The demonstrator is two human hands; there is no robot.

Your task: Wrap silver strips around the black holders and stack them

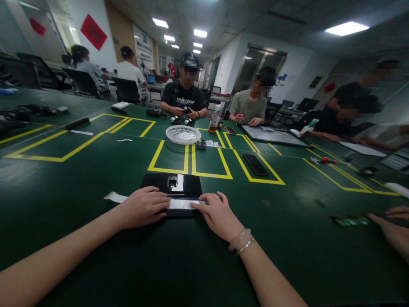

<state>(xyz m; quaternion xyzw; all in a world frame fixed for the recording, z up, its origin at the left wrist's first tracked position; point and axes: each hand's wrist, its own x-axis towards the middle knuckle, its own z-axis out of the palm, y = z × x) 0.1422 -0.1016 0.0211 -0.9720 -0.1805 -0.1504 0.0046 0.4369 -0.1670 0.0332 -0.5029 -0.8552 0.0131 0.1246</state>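
Observation:
A glossy black flat panel (188, 185) lies on the green table (96, 179) right in front of me, with a small dark part (173, 181) on its top. A white strip (182, 204) runs across the panel's near edge and sticks out to the left. My left hand (143, 207) lies flat on the strip and the panel's left end, fingers stretched out. My right hand (219, 214) rests on the panel's right end, fingertips pressing the strip, two bracelets on the wrist.
A white round basket (183, 134), a small black part (201, 145), a drink bottle (214, 121) and a dark phone (256, 164) lie beyond, among yellow tape boxes. Several people sit across the table. Another person's hands (391, 224) work at the right edge.

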